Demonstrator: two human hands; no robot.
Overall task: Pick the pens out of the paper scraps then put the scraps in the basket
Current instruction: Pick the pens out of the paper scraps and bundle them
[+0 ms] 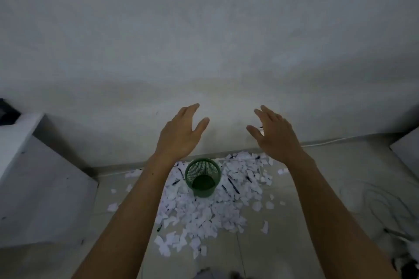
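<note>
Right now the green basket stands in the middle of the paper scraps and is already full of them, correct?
Not quite. The green basket does stand among the paper scraps, but the head view shows its inside empty: only the dark green bottom, no scraps in it.

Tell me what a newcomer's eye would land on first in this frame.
Two bare hands, left and right, raised open and empty before the pale wall. Below them, a green mesh basket stands upright amid a white heap of paper scraps on the floor, with dark pens lying among them.
</note>
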